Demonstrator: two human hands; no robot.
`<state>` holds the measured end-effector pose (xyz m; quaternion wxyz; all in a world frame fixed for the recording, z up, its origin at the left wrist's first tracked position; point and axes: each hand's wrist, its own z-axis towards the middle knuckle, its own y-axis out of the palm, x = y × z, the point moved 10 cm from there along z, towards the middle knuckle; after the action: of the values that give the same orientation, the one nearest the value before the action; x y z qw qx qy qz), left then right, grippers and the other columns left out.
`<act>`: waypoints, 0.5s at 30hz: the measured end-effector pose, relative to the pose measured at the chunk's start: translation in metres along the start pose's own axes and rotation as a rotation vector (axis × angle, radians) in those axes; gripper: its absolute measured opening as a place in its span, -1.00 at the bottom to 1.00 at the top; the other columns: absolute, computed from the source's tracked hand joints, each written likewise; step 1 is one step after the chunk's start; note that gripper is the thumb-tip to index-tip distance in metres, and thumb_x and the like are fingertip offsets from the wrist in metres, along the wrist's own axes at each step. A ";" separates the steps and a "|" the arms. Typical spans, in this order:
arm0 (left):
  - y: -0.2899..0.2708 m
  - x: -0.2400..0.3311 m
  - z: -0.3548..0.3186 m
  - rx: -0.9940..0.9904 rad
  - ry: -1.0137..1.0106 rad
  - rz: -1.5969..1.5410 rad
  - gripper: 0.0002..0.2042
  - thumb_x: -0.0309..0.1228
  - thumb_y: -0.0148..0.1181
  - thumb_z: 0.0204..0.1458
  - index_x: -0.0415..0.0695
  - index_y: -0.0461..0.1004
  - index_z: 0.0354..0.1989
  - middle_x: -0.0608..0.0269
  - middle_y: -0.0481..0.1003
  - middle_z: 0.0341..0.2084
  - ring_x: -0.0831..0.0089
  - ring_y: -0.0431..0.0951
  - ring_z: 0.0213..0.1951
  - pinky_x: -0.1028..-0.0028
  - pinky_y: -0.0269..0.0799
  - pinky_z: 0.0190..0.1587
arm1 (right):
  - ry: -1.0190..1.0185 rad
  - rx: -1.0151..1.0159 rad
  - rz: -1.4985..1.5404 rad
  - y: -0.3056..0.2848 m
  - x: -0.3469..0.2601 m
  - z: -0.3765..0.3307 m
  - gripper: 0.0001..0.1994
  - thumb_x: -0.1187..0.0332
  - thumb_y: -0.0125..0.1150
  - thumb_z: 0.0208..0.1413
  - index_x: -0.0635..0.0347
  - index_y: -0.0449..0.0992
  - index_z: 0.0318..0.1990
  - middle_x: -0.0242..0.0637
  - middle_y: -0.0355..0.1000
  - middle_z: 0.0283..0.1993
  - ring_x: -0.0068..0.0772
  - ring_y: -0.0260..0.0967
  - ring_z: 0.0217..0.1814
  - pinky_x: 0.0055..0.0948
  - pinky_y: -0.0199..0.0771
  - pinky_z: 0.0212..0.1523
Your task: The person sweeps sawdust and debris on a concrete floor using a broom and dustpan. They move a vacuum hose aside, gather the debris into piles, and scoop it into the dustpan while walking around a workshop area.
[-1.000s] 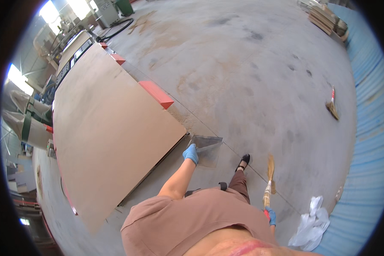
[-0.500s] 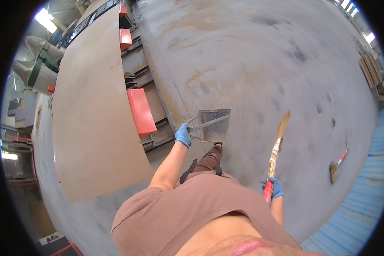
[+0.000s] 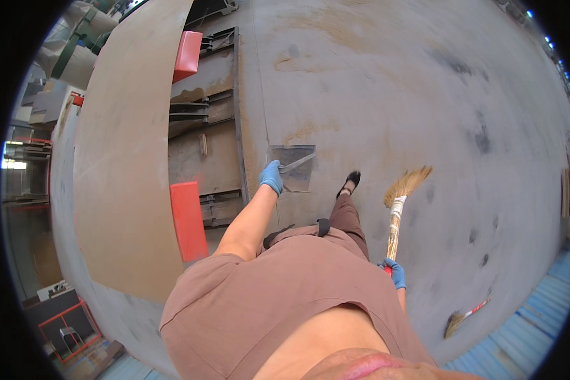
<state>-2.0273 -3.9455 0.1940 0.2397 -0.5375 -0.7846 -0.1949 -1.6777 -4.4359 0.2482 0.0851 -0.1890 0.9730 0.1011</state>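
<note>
My left hand [image 3: 271, 177], in a blue glove, is closed around the handle of a grey metal dustpan [image 3: 297, 176]. The pan hangs out in front of me, beside the long board-topped machine. At my right side, my right hand [image 3: 394, 272], also gloved in blue, grips the red lower end of a short straw broom [image 3: 396, 218]. Its fanned bristles point ahead, away from me. A second straw broom [image 3: 465, 317] with a red and white handle lies on the floor at the right.
A large brown board [image 3: 123, 171] covers the machine on my left, with red blocks [image 3: 188, 221] along its edge. Dark metal framing [image 3: 239, 114] runs beside it on the grey floor. Brown dust [image 3: 304, 131] streaks the floor ahead. Blue sheeting [image 3: 519, 335] lies at the right rim.
I have stepped forward along the machine; red blocks and the second broom have shifted nearer. My foot now shows ahead, and the held broom's bristles appear more fanned. Both hands keep their holds.
</note>
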 end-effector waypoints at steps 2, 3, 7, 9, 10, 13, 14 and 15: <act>0.016 0.025 0.037 0.052 0.006 -0.004 -0.78 -0.20 0.22 0.02 -0.11 0.54 -0.39 0.21 0.51 -0.40 0.32 0.45 -0.38 0.23 0.36 -0.25 | 0.048 -0.095 0.070 0.051 -0.060 0.031 -0.86 0.38 0.18 0.09 0.22 0.37 -0.29 -0.25 0.36 -0.49 -0.39 0.29 -0.58 -0.43 0.27 -0.63; 0.028 0.037 0.054 0.083 0.002 -0.021 -0.75 -0.20 0.21 0.02 -0.16 0.54 -0.44 0.21 0.51 -0.46 0.35 0.46 -0.46 0.30 0.37 -0.31 | 0.065 -0.144 0.106 0.077 -0.098 0.044 -0.86 0.39 0.18 0.07 0.22 0.36 -0.29 -0.26 0.35 -0.50 -0.40 0.28 -0.59 -0.42 0.27 -0.63; 0.073 0.091 0.089 0.051 -0.015 -0.144 -0.77 -0.20 0.09 0.07 -0.11 0.50 -0.32 0.19 0.50 -0.35 0.28 0.47 -0.34 0.22 0.39 -0.26 | 0.081 -0.232 0.020 0.195 -0.256 0.083 -0.86 0.39 0.15 0.05 0.23 0.36 -0.31 -0.31 0.32 -0.53 -0.39 0.25 -0.62 -0.43 0.35 -0.62; 0.101 0.128 0.099 0.086 -0.038 -0.197 -0.76 -0.21 0.04 0.10 -0.09 0.50 -0.23 0.18 0.51 -0.27 0.24 0.48 -0.24 0.20 0.40 -0.18 | 0.075 -0.262 0.039 0.268 -0.335 0.095 -0.85 0.38 0.15 0.04 0.24 0.36 -0.31 -0.33 0.30 -0.54 -0.38 0.24 -0.63 -0.42 0.40 -0.61; 0.105 0.143 0.101 0.198 -0.080 -0.184 -0.75 -0.22 0.02 0.11 -0.08 0.51 -0.18 0.18 0.52 -0.23 0.22 0.49 -0.20 0.21 0.41 -0.16 | 0.044 -0.266 0.050 0.303 -0.370 0.100 -0.80 0.37 0.15 0.04 0.27 0.37 -0.22 -0.31 0.35 -0.51 -0.38 0.28 -0.62 -0.47 0.47 -0.58; 0.152 0.199 0.128 0.156 -0.045 -0.216 -0.82 -0.13 0.00 0.06 0.11 0.44 -0.30 0.32 0.45 -0.23 0.30 0.32 0.01 -0.01 0.07 0.18 | 0.122 -0.335 0.104 0.412 -0.461 0.119 -0.69 0.37 0.16 0.03 0.32 0.35 -0.10 -0.27 0.39 -0.48 -0.36 0.33 -0.59 -0.48 0.50 -0.57; 0.164 0.216 0.143 0.154 -0.035 -0.235 -0.82 -0.13 -0.01 0.06 0.12 0.44 -0.30 0.32 0.44 -0.23 0.32 0.32 0.02 -0.01 0.06 0.19 | 0.072 -0.288 0.037 0.442 -0.492 0.132 -0.68 0.36 0.16 0.04 0.32 0.34 -0.07 -0.26 0.41 -0.46 -0.35 0.35 -0.58 -0.47 0.51 -0.56; 0.175 0.230 0.162 0.165 -0.042 -0.236 -0.83 -0.13 -0.01 0.06 0.12 0.44 -0.34 0.34 0.44 -0.27 0.34 0.33 0.01 -0.03 0.08 0.17 | 0.026 -0.241 -0.023 0.472 -0.524 0.145 -0.66 0.35 0.16 0.04 0.32 0.34 -0.05 -0.25 0.43 -0.45 -0.34 0.37 -0.56 -0.45 0.52 -0.55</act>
<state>-1.9610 -3.6212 0.2055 0.2420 -0.4241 -0.8605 -0.1453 -1.3622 -3.7902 0.2925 0.0503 -0.2103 0.9526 0.2141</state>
